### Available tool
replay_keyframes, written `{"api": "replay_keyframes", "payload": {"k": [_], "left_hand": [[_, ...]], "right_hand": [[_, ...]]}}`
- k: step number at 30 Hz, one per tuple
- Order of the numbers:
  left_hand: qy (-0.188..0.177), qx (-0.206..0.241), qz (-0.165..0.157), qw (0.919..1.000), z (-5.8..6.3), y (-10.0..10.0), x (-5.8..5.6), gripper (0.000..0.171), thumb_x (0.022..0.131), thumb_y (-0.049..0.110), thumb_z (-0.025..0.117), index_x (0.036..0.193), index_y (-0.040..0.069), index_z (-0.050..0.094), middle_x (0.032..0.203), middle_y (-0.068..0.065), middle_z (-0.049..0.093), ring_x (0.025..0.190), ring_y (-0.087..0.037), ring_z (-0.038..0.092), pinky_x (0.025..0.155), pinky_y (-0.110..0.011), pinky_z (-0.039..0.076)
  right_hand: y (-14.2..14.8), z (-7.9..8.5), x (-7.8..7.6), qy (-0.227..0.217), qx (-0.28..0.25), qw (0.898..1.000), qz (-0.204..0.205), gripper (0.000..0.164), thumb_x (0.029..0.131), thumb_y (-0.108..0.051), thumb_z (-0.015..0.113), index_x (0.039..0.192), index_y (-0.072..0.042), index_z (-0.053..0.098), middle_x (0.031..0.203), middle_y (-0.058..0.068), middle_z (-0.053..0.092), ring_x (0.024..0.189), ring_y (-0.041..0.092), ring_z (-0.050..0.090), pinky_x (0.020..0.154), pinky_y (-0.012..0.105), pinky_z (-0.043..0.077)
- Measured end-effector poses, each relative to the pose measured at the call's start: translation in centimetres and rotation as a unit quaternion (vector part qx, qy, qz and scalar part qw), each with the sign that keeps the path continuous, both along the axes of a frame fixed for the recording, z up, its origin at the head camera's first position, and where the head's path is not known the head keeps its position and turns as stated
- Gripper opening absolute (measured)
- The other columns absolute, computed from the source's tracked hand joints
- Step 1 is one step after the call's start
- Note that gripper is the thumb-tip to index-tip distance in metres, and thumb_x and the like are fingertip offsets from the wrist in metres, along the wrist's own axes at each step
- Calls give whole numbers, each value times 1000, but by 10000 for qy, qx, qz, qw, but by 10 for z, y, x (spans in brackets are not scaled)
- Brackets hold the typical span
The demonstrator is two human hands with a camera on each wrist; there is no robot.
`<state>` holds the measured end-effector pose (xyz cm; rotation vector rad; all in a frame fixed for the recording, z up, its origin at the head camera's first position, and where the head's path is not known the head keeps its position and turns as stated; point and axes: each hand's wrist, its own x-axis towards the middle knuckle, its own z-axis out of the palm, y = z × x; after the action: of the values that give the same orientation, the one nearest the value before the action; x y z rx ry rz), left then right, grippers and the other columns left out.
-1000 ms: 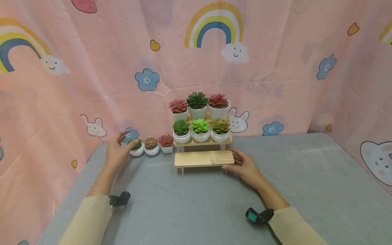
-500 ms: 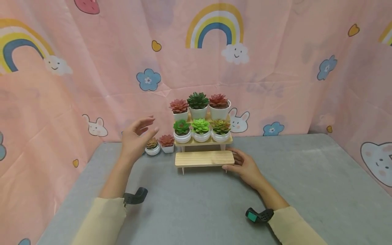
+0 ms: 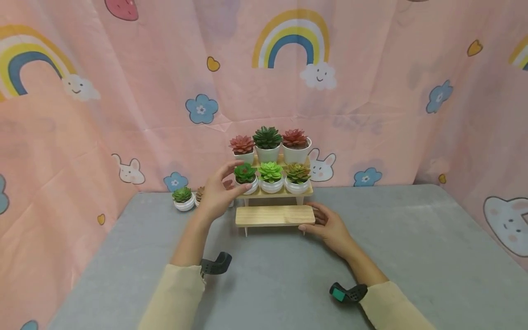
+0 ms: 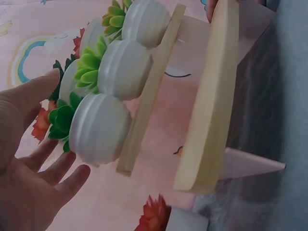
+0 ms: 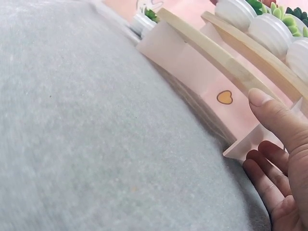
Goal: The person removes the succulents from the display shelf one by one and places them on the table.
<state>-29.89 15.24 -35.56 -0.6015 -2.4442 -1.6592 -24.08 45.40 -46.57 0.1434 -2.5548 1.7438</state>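
A wooden tiered plant stand with pale legs stands mid-table. Its top tier bears three potted succulents, two reddish ones beside a dark green one. On the middle tier are three round white ribbed pots, holding a green succulent, a lime green one and an olive-reddish one. My left hand is at the green succulent's pot, thumb and fingers spread around its left side. My right hand grips the right end of the bare lowest shelf, thumb on its front edge, fingers by the leg.
Left of the stand, a small green succulent in a white pot sits on the grey table. Two more potted succulents beside it are partly covered by the left hand. A pink printed curtain hangs behind.
My left hand has moved right, from the small green succulent at the table's left to the middle tier's left pot, carrying nothing. The right hand has kept its hold on the stand.
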Motion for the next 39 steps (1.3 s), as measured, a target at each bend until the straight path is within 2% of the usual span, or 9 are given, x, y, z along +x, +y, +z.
{"api": "replay_keyframes", "payload": {"k": [6,11,16,19,22,25,33,39], "left_hand": [[-126,209,266,9993,-9,9,-2,57,88,16,80,141,15,57,150,-15,44,143,-43,42,116,-55,41],[-307,340,447,9979,-16,11,-4,57,88,15,80,140,16,57,150,-13,49,143,-40,44,115,-53,44],[-23,232,517,9984,-24,13,-6,54,88,11,78,138,13,58,146,-12,54,137,-33,54,111,-47,49],[141,168,506,9985,-26,15,-7,53,89,9,78,138,11,57,146,-12,55,137,-31,54,110,-43,51],[192,150,555,9982,-26,16,-6,52,89,10,78,137,11,58,145,-12,55,138,-31,54,110,-42,50],[172,131,643,9977,-25,16,-4,51,88,12,78,135,12,60,145,-11,56,138,-31,53,110,-43,50],[147,495,593,9969,-17,7,2,52,88,7,78,136,11,59,147,-12,57,140,-29,52,112,-39,48],[272,295,844,9956,-8,-7,12,50,89,11,78,136,15,60,149,-9,56,143,-30,48,113,-44,47]], "right_hand": [[-3,-1,0,-46,23,10000,-29,77,85,-25,83,150,-9,45,143,24,58,130,37,60,95,30,58],[-5,-1,0,-46,18,10000,1,78,85,-26,83,150,-9,45,143,23,58,130,38,59,97,35,58],[-4,-1,-1,-61,50,10000,-35,78,85,-26,83,150,-9,44,143,23,58,130,37,60,97,34,58],[-3,-2,-1,-61,81,9999,-54,78,85,-26,83,151,-10,44,143,24,57,130,38,59,99,38,57],[-2,-2,-1,-65,99,9999,-51,78,85,-25,83,151,-9,43,144,24,57,131,38,59,100,42,57],[-2,-3,-2,-67,97,9999,-52,78,85,-25,82,151,-9,43,144,24,57,131,38,59,100,40,57],[1,-3,-3,-50,146,9999,-47,80,85,-28,83,151,-8,43,144,24,57,131,38,59,100,39,57],[0,-3,-4,-33,191,9998,-40,79,86,-28,82,152,-8,43,144,24,57,130,38,59,96,33,57]]}}
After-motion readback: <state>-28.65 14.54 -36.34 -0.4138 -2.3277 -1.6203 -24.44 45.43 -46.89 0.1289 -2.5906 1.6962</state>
